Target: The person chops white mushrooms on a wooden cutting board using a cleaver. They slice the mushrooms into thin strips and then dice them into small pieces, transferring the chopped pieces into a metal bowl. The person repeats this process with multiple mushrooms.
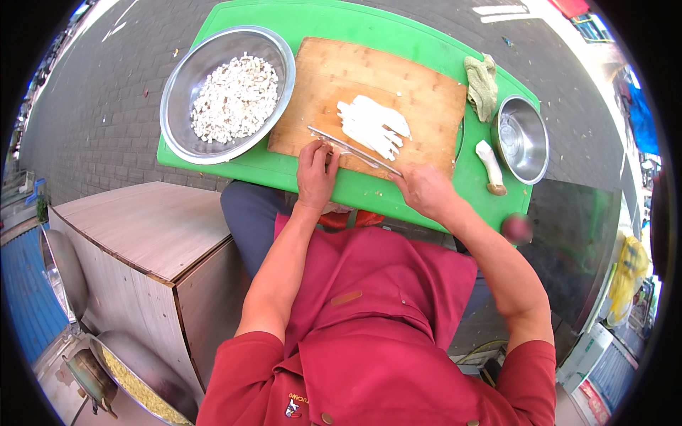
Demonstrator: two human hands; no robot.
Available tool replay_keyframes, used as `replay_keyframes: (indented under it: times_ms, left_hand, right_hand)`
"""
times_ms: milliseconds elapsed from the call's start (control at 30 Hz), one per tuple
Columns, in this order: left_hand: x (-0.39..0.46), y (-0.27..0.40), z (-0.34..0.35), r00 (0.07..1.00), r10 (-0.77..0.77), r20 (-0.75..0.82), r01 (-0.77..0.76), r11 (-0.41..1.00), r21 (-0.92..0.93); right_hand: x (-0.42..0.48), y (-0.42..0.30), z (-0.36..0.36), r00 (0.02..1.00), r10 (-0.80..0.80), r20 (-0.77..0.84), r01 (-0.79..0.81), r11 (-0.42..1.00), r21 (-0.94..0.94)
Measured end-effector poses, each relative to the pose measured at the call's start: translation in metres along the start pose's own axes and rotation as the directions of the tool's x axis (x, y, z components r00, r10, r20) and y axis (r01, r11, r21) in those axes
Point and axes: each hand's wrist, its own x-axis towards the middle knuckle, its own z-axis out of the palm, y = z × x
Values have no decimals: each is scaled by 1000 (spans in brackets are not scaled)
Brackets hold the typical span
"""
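My right hand (429, 191) grips the handle of a kitchen knife at the near edge of a wooden cutting board (367, 64). The knife blade (351, 149) is seen nearly edge-on and slants up to the left. Beside it, my left hand (315, 178) has curled fingers with tips down at the board; what lies under them is mostly hidden. A pale mushroom sliver (367, 159) shows along the near side of the blade. Just beyond the knife lies a pile of white mushroom strips (370, 123). A whole king oyster mushroom (490, 166) rests right of the board.
At left, a large steel bowl (174, 104) contains diced mushroom (234, 101). A smaller steel bowl (534, 154) and a crumpled cloth (481, 85) stand at the right of the green table (330, 18). A wooden cabinet (144, 229) is by my left leg. A blurred dark-red round object (517, 229) is near the right corner.
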Motion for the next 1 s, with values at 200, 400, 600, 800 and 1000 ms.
replay_keyframes:
  times_ms: [200, 400, 600, 800, 1000]
  left_hand:
    - [1, -3, 3, 998, 70, -4, -70, 997, 25]
    - [4, 4, -2, 995, 76, 61, -80, 995, 54]
    - [24, 8, 15, 980, 84, 182, -98, 993, 67]
    - [20, 6, 13, 983, 70, 168, -68, 998, -18]
    - [42, 16, -32, 971, -162, -176, 149, 985, -89]
  right_hand:
    - [4, -1, -4, 988, 53, 146, -49, 998, -29]
    - [2, 5, 14, 1000, 27, 14, -26, 999, -37]
    - [-11, 16, 34, 981, 6, -195, -17, 998, -53]
    - [-22, -1, 12, 980, -57, -189, 25, 986, -167]
    - [-32, 1, 13, 964, -119, -239, 52, 962, -269]
